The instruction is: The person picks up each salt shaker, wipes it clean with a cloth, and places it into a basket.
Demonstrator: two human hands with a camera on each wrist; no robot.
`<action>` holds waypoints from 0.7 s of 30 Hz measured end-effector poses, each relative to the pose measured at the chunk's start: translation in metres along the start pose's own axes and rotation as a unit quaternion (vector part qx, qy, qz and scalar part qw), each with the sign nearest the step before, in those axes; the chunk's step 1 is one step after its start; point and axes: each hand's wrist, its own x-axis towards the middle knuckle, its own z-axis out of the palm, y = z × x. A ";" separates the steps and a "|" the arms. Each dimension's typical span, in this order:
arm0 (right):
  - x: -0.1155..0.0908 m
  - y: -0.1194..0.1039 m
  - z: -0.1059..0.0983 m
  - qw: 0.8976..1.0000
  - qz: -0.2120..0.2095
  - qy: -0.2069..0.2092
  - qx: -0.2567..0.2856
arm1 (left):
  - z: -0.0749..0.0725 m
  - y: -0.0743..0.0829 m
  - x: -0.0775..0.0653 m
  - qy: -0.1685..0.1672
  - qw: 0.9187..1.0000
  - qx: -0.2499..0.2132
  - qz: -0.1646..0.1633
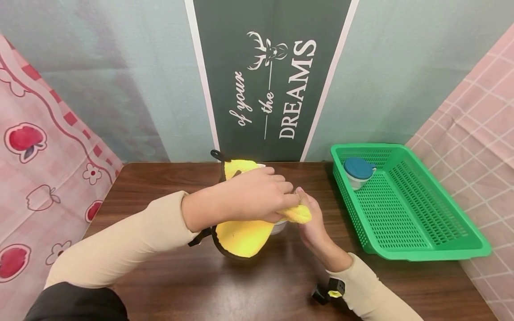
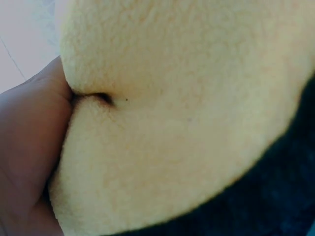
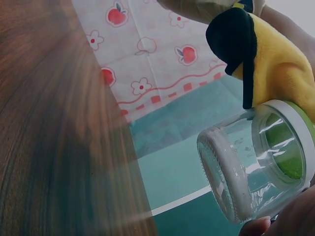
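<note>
My left hand [image 1: 257, 191] grips a yellow cloth [image 1: 242, 238] with a black edge and a small black loop. Part of the cloth pokes out beyond its fingers, towards the right hand. A clear glass jar [image 3: 236, 167] with a green lid [image 3: 288, 147] is in my right hand [image 1: 314, 223], whose fingers are around its side. In the right wrist view the jar is tilted, and the cloth lies against its lid end. Mostly cloth fills the left wrist view. From the head, the hand and cloth hide most of the jar.
On the right of the brown wooden table [image 1: 160, 267] stands a green plastic basket [image 1: 449, 178]. Inside its far left corner is a container with a blue lid [image 1: 358, 168]. Printed curtains hang behind and at both sides.
</note>
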 end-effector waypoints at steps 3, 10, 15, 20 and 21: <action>0.000 0.000 0.001 1.000 0.003 0.002 0.006 | 0.003 -0.001 0.001 -0.003 1.000 -0.002 0.001; 0.000 0.001 0.001 1.000 0.004 -0.002 0.007 | 0.008 -0.002 0.003 -0.012 1.000 -0.007 -0.007; 0.000 0.001 0.001 1.000 0.007 -0.007 -0.002 | 0.010 -0.003 0.005 -0.017 1.000 -0.002 -0.013; 0.001 0.000 0.002 0.999 0.029 0.016 -0.017 | 0.011 -0.007 0.007 -0.031 0.999 0.000 -0.024; 0.001 0.000 0.002 0.999 0.038 0.024 -0.021 | 0.011 -0.009 0.007 -0.032 0.999 0.003 -0.026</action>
